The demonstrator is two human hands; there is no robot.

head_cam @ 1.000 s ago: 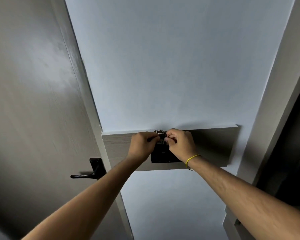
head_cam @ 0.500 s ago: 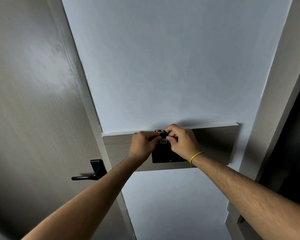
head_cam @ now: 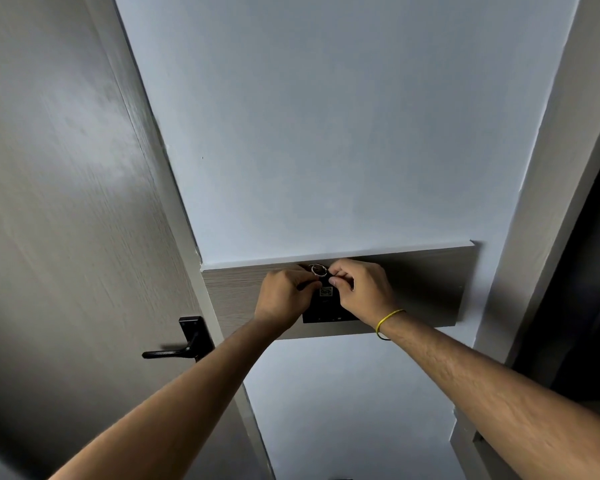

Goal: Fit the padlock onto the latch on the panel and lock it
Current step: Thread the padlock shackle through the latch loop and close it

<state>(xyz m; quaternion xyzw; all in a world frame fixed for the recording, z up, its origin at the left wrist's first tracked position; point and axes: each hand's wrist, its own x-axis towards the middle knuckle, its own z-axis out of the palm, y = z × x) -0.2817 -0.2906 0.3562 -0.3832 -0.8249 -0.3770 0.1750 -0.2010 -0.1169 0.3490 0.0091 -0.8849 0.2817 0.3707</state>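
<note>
A wood-grain panel (head_cam: 413,285) is fixed to the pale wall, with a black latch plate (head_cam: 321,311) at its middle. A small dark padlock (head_cam: 326,291) with a pale label sits on the plate between my hands. A silver key ring (head_cam: 318,270) shows just above it. My left hand (head_cam: 283,299) is closed against the padlock's left side. My right hand (head_cam: 361,292) pinches at its top right, a yellow band on the wrist. The latch loop and shackle are hidden by my fingers.
A grey-brown door (head_cam: 66,202) with a black lever handle (head_cam: 182,344) stands at the left. A pale door frame (head_cam: 548,209) and a dark opening lie at the right. The bare wall (head_cam: 326,133) stretches above the panel.
The silver ring has come back into sight above the padlock. My right hand's fingers have shifted slightly at the padlock's top. Both hands stay at the latch.
</note>
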